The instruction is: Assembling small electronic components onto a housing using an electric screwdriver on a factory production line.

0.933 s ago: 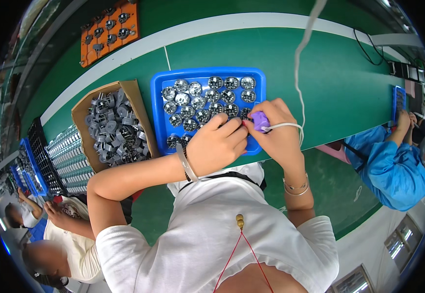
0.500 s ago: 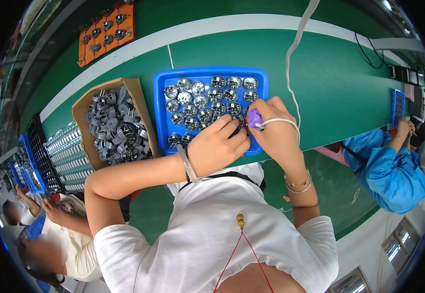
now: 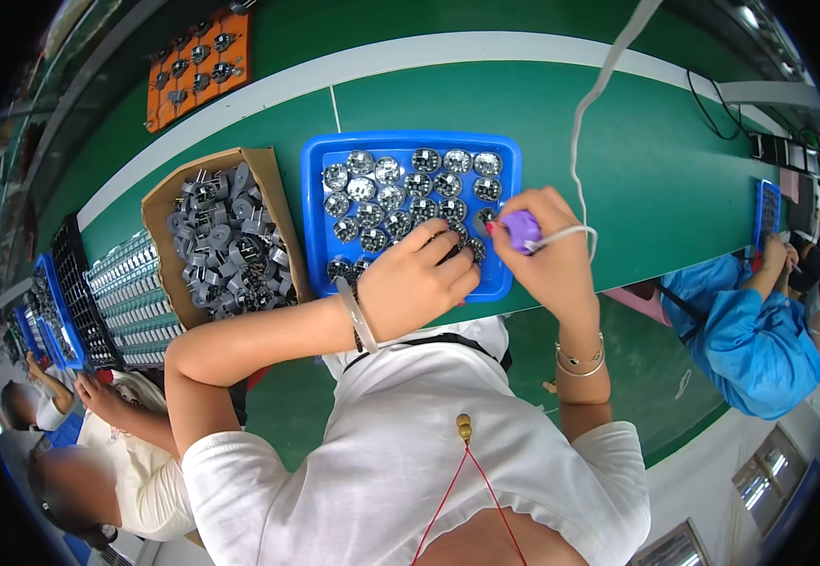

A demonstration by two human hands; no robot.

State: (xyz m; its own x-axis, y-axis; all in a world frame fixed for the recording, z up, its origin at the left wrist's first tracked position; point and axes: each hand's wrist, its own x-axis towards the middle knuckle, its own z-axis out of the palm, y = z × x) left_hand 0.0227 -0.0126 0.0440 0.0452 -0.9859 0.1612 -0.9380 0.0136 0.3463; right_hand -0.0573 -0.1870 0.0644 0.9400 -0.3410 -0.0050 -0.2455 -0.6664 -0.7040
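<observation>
Hands busy over a blue tray (image 3: 320,203) on the green bench (image 3: 655,160). Left hand (image 3: 416,288) lying palm-down across the tray's near right corner, fingers curled onto one of the round metal parts (image 3: 400,193) there, though can't quite tell whether actually pinching it or just resting on it. Right hand (image 3: 546,255) just beside, wrapped tight around a small purple tool (image 3: 521,229), tip aimed at the same spot near the left fingertips. White cable (image 3: 594,99) running from that tool up and away over the bench. Rest of the tray packed with rows of those shiny round parts, mostly toward the far side.

Left of the tray, touching or nearly so: cardboard box (image 3: 160,203) heaped with grey plastic pieces (image 3: 226,241). Further left, a black rack (image 3: 75,283) holding pale rows of something, too small to make out. Orange tray (image 3: 235,42) with a few dark parts way up at the far edge of the bench.

Off to the right, another person in a blue coat (image 3: 745,330) working at a second blue tray (image 3: 768,212). Lower left, someone else in white (image 3: 146,481), well apart.
</observation>
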